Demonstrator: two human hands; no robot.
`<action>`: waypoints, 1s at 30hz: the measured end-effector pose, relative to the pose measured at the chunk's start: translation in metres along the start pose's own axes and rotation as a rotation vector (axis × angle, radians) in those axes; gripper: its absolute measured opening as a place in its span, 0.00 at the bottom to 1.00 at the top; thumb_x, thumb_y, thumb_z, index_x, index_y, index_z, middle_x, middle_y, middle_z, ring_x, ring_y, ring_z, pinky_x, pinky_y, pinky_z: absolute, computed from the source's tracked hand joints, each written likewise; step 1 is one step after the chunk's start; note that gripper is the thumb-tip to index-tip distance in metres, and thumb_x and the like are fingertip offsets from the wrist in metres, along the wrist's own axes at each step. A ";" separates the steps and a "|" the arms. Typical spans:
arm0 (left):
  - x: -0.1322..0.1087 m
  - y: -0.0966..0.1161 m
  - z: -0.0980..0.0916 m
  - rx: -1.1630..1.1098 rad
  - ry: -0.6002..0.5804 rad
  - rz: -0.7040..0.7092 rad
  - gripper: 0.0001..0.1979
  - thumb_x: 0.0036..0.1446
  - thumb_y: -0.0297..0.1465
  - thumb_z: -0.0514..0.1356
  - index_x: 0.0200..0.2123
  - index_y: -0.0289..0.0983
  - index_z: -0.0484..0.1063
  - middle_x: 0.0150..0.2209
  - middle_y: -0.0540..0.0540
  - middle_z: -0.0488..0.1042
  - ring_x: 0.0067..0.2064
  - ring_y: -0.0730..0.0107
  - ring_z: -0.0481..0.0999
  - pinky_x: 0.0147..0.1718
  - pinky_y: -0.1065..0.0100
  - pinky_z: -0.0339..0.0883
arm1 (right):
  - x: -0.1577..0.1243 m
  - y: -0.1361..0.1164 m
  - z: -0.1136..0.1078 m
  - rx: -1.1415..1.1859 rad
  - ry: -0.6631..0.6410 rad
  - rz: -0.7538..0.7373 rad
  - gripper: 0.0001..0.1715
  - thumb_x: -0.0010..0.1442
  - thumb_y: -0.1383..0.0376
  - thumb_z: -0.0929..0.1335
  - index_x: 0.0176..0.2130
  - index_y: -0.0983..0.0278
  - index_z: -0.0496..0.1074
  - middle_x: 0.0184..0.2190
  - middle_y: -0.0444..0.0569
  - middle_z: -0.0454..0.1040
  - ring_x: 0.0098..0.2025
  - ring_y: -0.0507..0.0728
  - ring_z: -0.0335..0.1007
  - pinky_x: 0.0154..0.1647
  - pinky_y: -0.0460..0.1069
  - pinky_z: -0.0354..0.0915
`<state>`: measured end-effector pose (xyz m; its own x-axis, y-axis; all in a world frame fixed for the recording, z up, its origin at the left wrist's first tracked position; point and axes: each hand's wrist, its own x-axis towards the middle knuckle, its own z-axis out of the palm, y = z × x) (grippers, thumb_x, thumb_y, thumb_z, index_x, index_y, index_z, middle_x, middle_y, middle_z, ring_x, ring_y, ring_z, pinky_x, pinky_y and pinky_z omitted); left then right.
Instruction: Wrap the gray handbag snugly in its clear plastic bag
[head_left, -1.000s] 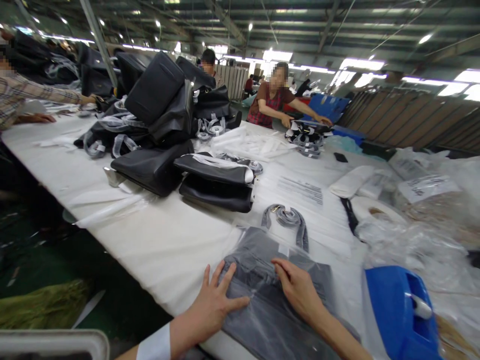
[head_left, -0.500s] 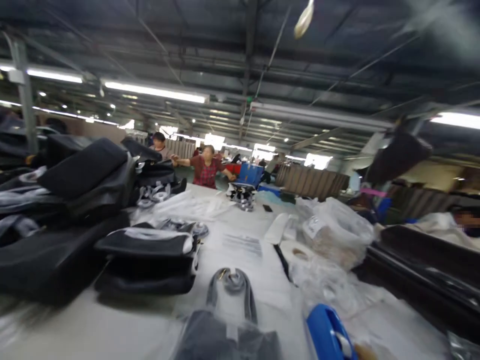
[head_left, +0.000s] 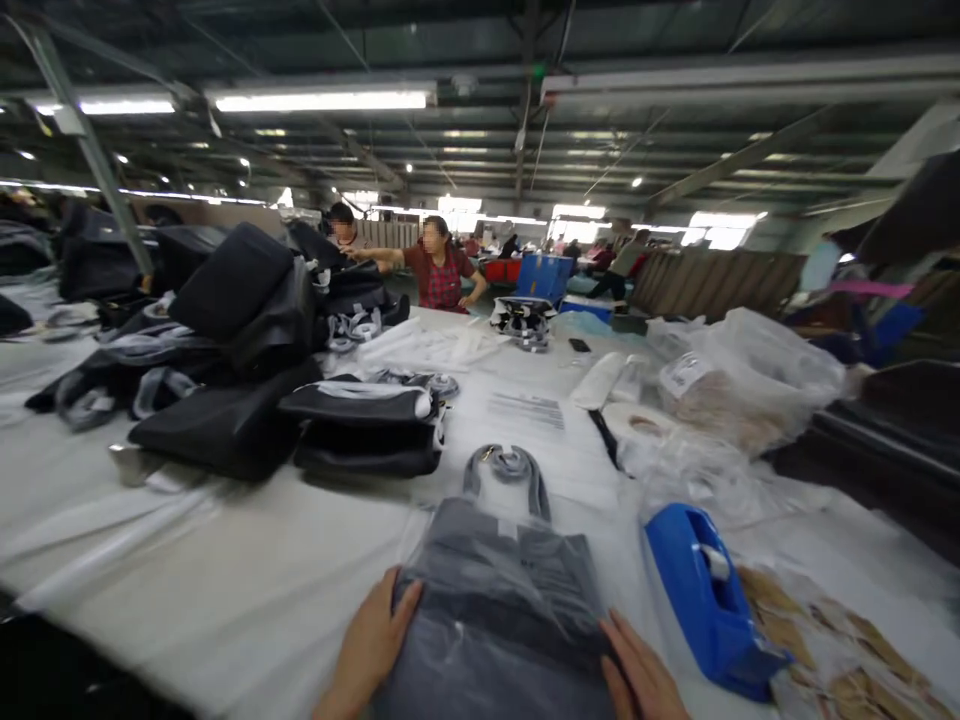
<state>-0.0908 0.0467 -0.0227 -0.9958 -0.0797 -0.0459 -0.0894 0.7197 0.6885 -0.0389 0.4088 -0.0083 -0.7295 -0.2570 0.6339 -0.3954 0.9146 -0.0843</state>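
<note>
Grey, flat and wrapped in clear plastic, a bundle (head_left: 495, 625) lies on the white table (head_left: 262, 580) in the head view; the left hand (head_left: 373, 640) and right hand (head_left: 645, 672) touch its opposite sides (whether they pinch it, I cannot tell), near a blue plastic dispenser (head_left: 694, 585).

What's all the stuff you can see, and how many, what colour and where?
Wrapped bundle: 1, grey, front middle
Coiled strap: 1, grey, just beyond the wrapped bundle
Bags: several, black, left
Tape dispenser: 1, blue, right of the wrapped bundle
Roll: 1, white, beyond the tape dispenser
Plastic bags: several, clear, right
Table: 1, white, under the wrapped bundle
People: several, varied clothes, background
Left hand: 1, bare, wrapped bundle's left edge
Right hand: 1, bare, wrapped bundle's right edge
</note>
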 end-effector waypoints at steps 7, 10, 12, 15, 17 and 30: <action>-0.035 0.026 -0.006 0.245 0.355 0.566 0.19 0.65 0.27 0.48 0.54 0.46 0.68 0.46 0.44 0.74 0.46 0.61 0.71 0.46 0.57 0.63 | 0.007 -0.037 -0.005 0.084 0.003 -0.111 0.25 0.64 0.67 0.63 0.60 0.63 0.62 0.59 0.58 0.66 0.59 0.64 0.65 0.54 0.59 0.70; -0.051 0.029 0.006 0.319 0.292 0.765 0.20 0.63 0.26 0.49 0.56 0.44 0.67 0.49 0.45 0.75 0.44 0.63 0.71 0.45 0.59 0.63 | 0.012 -0.051 -0.004 0.091 -0.044 -0.157 0.22 0.64 0.67 0.63 0.57 0.65 0.66 0.58 0.58 0.68 0.59 0.61 0.66 0.52 0.55 0.72; -0.052 0.030 0.013 0.412 0.240 0.704 0.22 0.63 0.29 0.52 0.60 0.45 0.62 0.57 0.46 0.71 0.47 0.59 0.70 0.45 0.58 0.64 | 0.013 -0.055 0.000 0.058 -0.069 -0.185 0.20 0.65 0.66 0.62 0.55 0.65 0.68 0.57 0.58 0.69 0.58 0.61 0.67 0.50 0.54 0.72; -0.041 0.034 0.015 0.472 0.082 0.547 0.28 0.61 0.37 0.57 0.63 0.51 0.56 0.62 0.48 0.64 0.49 0.54 0.68 0.45 0.54 0.65 | 0.010 -0.056 0.010 -0.040 -0.102 -0.225 0.20 0.65 0.65 0.60 0.54 0.65 0.69 0.56 0.57 0.71 0.56 0.60 0.68 0.49 0.54 0.73; -0.031 0.039 0.009 0.455 -0.034 0.469 0.31 0.57 0.40 0.61 0.63 0.56 0.55 0.62 0.48 0.63 0.50 0.52 0.67 0.47 0.51 0.65 | 0.007 -0.054 0.016 -0.109 -0.108 -0.265 0.21 0.65 0.65 0.60 0.54 0.66 0.69 0.56 0.56 0.71 0.56 0.60 0.69 0.48 0.54 0.73; 0.004 0.071 -0.023 0.270 -0.078 0.191 0.31 0.49 0.48 0.65 0.54 0.42 0.67 0.49 0.41 0.64 0.50 0.51 0.66 0.51 0.54 0.62 | -0.003 -0.050 0.024 -0.157 -0.074 -0.285 0.22 0.65 0.63 0.60 0.56 0.66 0.67 0.56 0.54 0.71 0.57 0.60 0.68 0.51 0.53 0.68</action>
<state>-0.1003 0.0822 0.0427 -0.9928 0.1194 0.0033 0.1067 0.8743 0.4736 -0.0301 0.3564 -0.0244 -0.6428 -0.5257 0.5572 -0.5023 0.8384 0.2115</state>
